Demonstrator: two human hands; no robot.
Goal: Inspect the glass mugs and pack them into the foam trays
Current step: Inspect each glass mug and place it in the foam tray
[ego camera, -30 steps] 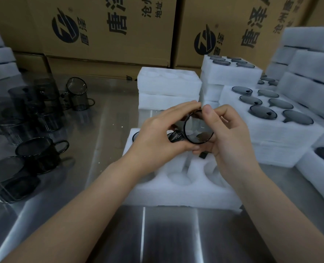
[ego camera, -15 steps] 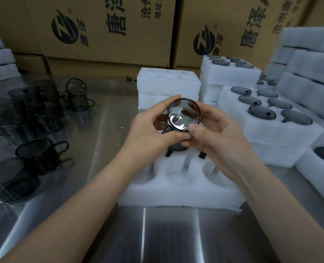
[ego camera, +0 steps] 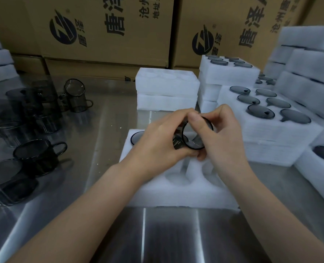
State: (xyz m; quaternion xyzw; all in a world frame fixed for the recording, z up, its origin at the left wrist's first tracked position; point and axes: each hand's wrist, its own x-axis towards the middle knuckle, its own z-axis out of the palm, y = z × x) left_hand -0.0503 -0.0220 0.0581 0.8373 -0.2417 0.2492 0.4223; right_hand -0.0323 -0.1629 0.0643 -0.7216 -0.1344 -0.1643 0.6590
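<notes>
In the head view, the left hand (ego camera: 157, 143) and the right hand (ego camera: 225, 137) both curl round one smoky glass mug (ego camera: 193, 144). They hold it on its side just above the open foam tray (ego camera: 176, 196), with the dark rim turned toward the camera. The right thumb lies across the top of the rim. The left fingers wrap the body, and the handle is mostly hidden there.

This looks like the inspection step. To do it well, the mug probably wants a slow turn between both hands, so that light crosses the rim, wall and base. Fingertips are best kept on the outside, and the glass low over the foam, so that a slip would land soft. After that, the handle would need to line up with the slot of an empty pocket (ego camera: 176, 180) before the mug goes down level.

One seated mug (ego camera: 136, 137) fills the far-left pocket of that tray, partly behind the left hand. Loose mugs (ego camera: 37, 156) stand close together on the left of the table (ego camera: 157, 234), so a careless reach there could knock glass on glass. A stack of empty trays (ego camera: 167, 86) sits far centre. Filled trays (ego camera: 271, 147) rise just beside the working tray on the right and crowd that side. Cardboard boxes (ego camera: 104, 44) close off the far edge.
</notes>
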